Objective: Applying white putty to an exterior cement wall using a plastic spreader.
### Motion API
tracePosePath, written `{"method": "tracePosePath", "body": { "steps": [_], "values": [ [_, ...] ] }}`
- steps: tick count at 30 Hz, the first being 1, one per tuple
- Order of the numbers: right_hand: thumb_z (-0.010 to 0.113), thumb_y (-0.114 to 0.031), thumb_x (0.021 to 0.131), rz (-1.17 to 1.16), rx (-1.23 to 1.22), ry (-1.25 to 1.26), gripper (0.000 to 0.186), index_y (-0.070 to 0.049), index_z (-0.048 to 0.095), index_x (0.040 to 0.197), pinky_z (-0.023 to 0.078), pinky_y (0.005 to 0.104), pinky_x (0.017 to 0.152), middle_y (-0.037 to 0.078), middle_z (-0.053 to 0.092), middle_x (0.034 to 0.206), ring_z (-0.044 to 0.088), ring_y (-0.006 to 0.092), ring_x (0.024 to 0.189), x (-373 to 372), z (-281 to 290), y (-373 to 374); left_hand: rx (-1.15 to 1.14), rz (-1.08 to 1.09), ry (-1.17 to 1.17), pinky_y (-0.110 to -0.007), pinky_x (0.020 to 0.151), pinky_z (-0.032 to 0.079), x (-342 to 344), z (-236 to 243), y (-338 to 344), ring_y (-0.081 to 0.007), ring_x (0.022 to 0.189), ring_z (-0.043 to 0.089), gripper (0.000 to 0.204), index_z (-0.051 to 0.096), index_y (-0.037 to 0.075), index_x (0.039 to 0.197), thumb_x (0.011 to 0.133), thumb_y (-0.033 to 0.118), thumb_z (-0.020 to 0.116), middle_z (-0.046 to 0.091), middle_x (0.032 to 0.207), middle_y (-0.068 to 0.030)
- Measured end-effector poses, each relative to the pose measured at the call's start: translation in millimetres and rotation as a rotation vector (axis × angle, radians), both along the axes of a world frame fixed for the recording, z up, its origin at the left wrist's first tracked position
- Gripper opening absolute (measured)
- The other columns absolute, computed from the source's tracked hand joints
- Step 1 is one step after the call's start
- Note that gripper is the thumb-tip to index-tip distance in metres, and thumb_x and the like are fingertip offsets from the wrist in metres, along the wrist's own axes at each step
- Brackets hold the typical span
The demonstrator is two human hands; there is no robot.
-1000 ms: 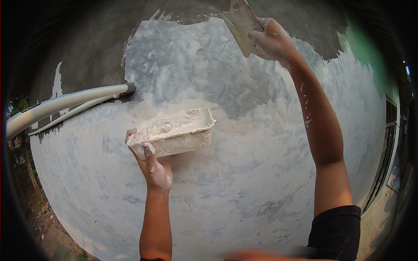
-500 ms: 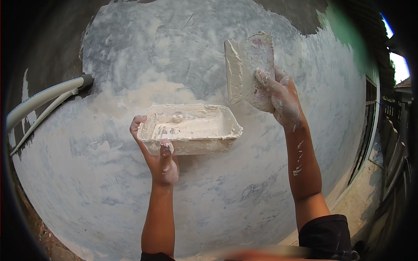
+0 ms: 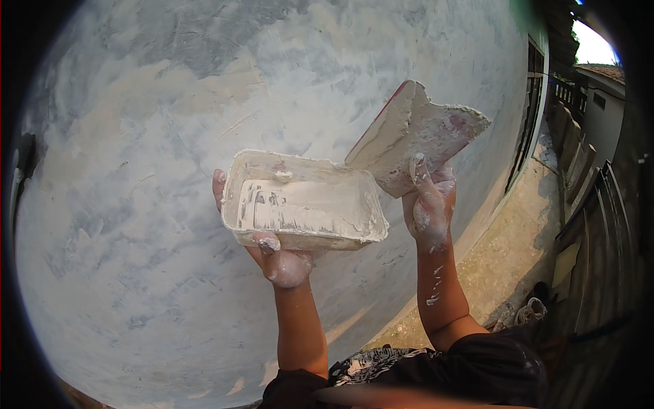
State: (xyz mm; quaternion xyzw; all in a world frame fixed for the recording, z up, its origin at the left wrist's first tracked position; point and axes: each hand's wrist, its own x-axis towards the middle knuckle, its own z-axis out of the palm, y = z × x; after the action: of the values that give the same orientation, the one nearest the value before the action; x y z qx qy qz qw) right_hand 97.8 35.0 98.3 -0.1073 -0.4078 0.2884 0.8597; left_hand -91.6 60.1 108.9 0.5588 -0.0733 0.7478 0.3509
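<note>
My left hand (image 3: 283,264) grips a shallow rectangular tub (image 3: 303,240) from below, thumb over the near wall and fingertips at its left side. Whitish putty (image 3: 306,208) coats the tub's bottom and rim. To the right, my right hand (image 3: 430,204) is closed on a wide putty scraper (image 3: 426,133), thumb lying on its near face. The scraper is tilted, its left corner beside the tub's far right rim; whether they touch I cannot tell. Putty is smeared over the blade, and both hands are spotted with it.
A grey wall (image 3: 157,273) with patchy white coating stands behind the tub. Along its right runs a concrete path (image 3: 504,262), with a dark fence-like row of panels (image 3: 593,238) beyond. A window frame (image 3: 528,102) shows at the wall's right end.
The scraper has come down and tilted over, closer to the tub. The tub has tipped so more of its inside shows. My view has turned right, showing more of the path.
</note>
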Motion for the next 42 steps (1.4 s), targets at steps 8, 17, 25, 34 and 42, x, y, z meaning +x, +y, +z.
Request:
{"method": "tracePosePath", "body": {
  "steps": [8, 17, 25, 34, 42],
  "values": [
    [0.065, 0.000, 0.090, -0.186, 0.051, 0.045, 0.033, 0.001, 0.056, 0.122, 0.044, 0.0344, 0.098, 0.009, 0.061, 0.117, 0.057, 0.0173, 0.109, 22, -63, -21, -0.117, -0.175, -0.002, -0.050, 0.106, 0.043, 34, -32, 4, -0.0321, 0.135, 0.039, 0.081, 0.011, 0.014, 0.155, 0.094, 0.045, 0.055, 0.031, 0.150, -0.0131],
    [0.066, 0.002, 0.087, -0.495, -0.099, -0.244, 0.033, 0.003, 0.057, 0.119, 0.047, 0.0313, 0.089, 0.009, 0.063, 0.109, 0.058, 0.0156, 0.098, 33, -104, -59, -0.406, -0.401, -0.075, -0.046, 0.106, 0.041, 82, -57, -14, -0.0300, 0.132, 0.042, 0.065, 0.022, 0.010, 0.151, 0.100, 0.046, 0.040, 0.035, 0.147, -0.0141],
    [0.058, 0.012, 0.083, -0.748, -0.253, -0.559, 0.029, 0.003, 0.069, 0.108, 0.053, 0.0269, 0.078, 0.016, 0.071, 0.102, 0.068, 0.0209, 0.087, 55, -126, -78, -0.560, -0.570, -0.040, -0.045, 0.100, 0.044, 107, -77, -16, -0.0291, 0.122, 0.049, 0.068, 0.032, 0.002, 0.144, 0.097, 0.050, 0.047, 0.047, 0.134, -0.0163],
    [0.056, 0.018, 0.080, -0.895, -0.223, -0.756, 0.033, 0.004, 0.067, 0.107, 0.053, 0.0263, 0.075, 0.015, 0.070, 0.096, 0.068, 0.0191, 0.084, 63, -152, -86, -0.619, -0.665, -0.046, -0.042, 0.096, 0.048, 111, -85, -6, -0.0290, 0.115, 0.055, 0.060, 0.043, -0.001, 0.135, 0.100, 0.048, 0.041, 0.054, 0.128, -0.0166],
    [0.058, 0.011, 0.085, -0.923, -0.601, -0.895, 0.031, -0.001, 0.065, 0.113, 0.055, 0.0308, 0.079, 0.016, 0.070, 0.102, 0.069, 0.0219, 0.091, 88, -171, -109, -0.546, -0.871, -0.071, -0.044, 0.095, 0.050, 95, -102, 3, -0.0287, 0.121, 0.052, 0.057, 0.043, 0.004, 0.137, 0.101, 0.048, 0.040, 0.049, 0.135, -0.0160]
  ]
}}
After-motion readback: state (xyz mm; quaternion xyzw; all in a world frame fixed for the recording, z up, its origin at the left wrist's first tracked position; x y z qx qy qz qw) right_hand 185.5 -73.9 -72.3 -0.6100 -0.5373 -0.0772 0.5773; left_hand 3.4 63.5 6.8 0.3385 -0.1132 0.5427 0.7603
